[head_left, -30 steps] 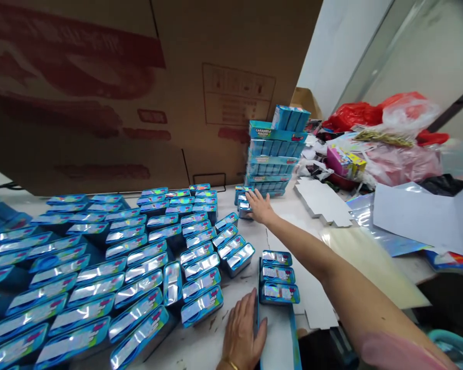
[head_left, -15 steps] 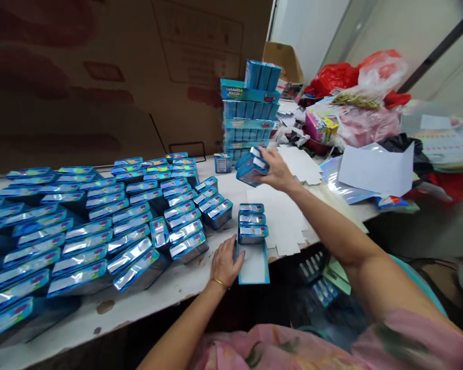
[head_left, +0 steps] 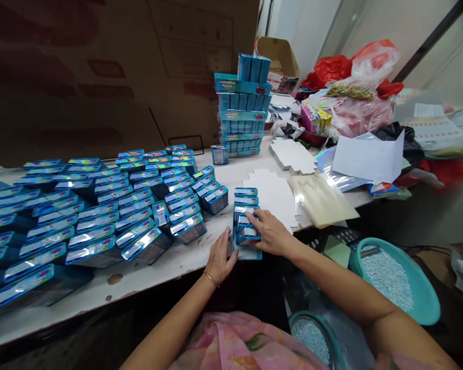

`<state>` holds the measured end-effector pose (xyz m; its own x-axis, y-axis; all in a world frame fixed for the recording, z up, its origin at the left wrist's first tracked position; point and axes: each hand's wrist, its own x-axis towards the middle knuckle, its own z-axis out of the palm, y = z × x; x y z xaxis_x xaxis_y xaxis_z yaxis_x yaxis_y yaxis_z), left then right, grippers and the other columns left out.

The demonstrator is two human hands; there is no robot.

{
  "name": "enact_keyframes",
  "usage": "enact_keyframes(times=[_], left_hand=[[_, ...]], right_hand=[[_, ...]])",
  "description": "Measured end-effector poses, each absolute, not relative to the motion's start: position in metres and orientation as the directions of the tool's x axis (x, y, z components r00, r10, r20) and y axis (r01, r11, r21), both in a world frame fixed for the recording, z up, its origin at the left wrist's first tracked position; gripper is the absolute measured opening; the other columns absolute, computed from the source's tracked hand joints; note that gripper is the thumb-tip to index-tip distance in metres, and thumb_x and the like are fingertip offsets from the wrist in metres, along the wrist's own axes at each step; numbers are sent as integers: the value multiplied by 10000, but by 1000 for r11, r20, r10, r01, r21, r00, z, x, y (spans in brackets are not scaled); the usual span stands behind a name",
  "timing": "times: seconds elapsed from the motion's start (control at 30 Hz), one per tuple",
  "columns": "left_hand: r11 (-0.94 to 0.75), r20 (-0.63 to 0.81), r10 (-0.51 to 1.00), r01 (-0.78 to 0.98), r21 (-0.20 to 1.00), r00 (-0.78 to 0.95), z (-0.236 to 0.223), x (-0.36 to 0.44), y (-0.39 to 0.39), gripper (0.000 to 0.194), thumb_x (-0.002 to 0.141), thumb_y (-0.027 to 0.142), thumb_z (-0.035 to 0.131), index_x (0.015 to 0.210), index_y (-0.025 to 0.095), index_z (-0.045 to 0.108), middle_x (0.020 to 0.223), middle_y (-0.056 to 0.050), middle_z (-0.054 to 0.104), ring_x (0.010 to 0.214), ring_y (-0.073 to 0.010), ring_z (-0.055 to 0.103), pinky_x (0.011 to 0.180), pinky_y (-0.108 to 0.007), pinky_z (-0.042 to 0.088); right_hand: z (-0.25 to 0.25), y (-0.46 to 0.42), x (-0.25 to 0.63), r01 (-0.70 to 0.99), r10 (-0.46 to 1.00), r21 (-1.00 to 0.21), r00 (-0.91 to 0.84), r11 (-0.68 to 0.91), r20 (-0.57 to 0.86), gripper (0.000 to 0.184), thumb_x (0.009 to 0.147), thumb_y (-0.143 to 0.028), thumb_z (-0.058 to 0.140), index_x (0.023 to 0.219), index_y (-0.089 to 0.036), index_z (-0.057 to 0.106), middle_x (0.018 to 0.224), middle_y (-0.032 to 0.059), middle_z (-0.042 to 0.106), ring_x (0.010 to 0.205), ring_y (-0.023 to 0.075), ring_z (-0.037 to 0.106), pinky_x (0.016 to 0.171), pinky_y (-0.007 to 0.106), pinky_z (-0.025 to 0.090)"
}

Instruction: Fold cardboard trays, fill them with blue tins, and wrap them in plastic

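A narrow blue display tray (head_left: pixel 257 255) lies near the table's front edge, with a row of small blue candy boxes (head_left: pixel 246 192) standing in it. My left hand (head_left: pixel 218 257) holds the tray's left wall, fingers along the outside and thumb over the edge. Fingers of my right hand (head_left: pixel 272 234) are closed round the nearest small boxes (head_left: pixel 249 232) in the row, from the top and right side. Part of the tray's right wall is hidden behind that hand. To the left, many more of these boxes (head_left: pixel 187 226) stand in rows on the table.
Filled blue trays are stacked (head_left: pixel 241 115) at the back, against a large brown carton (head_left: pixel 139 77). White die-cut cards (head_left: pixel 272 192) and clear film sheets (head_left: pixel 322 198) lie to the right. Below the table edge stands a teal basin (head_left: pixel 428 298) of small pale pieces.
My right hand has come down and nearer with the boxes it held; they now stand in the tray's near part. My left hand stays at the tray's left side. The view has shifted slightly.
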<state>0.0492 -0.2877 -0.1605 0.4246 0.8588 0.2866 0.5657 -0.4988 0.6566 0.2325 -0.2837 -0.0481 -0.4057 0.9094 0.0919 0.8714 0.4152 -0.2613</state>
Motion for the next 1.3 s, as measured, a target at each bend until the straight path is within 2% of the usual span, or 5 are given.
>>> enact_keyframes(times=[0.17,0.4,0.73,0.97,1.3], left_hand=[[-530,282,839,584,615,465,-153,51,-284,704,796,300,420,1371,205,25,1402,-133,228,1268,-244,250,968,-428,293],[-535,208,813,556,636,544,-148,52,-272,736,799,398,431,1374,188,21,1394,-147,260,1223,-268,327,918,-438,321],[-534,198,804,536,654,560,-171,46,-266,713,827,390,375,1365,198,-52,1414,-127,178,1263,-251,281,893,-407,346],[-566,242,794,533,629,557,-177,46,-264,728,819,376,395,1367,192,-47,1404,-142,194,1245,-252,318,873,-397,366],[-488,212,839,521,701,501,-154,52,-264,765,749,426,485,1363,138,132,1399,-184,214,1248,-281,302,919,-466,328]], right_hand=[[-64,-294,220,914,924,-140,-370,381,95,812,658,-322,648,1347,-198,236,1333,129,313,1209,320,253,999,486,218],[-20,-190,228,744,841,-391,-478,542,254,513,800,-427,475,1263,-224,387,1250,82,414,1154,193,386,957,359,341],[-51,50,162,988,988,-18,-155,155,17,612,791,-236,482,1339,-197,212,1394,86,247,1260,231,212,944,386,309],[-45,22,167,983,979,55,-182,177,94,342,826,-102,341,1127,-201,470,1143,100,489,1017,207,446,841,366,357],[60,-221,271,688,832,-518,-238,509,501,421,767,-191,508,1186,-193,465,1086,58,511,968,171,488,823,305,418]])
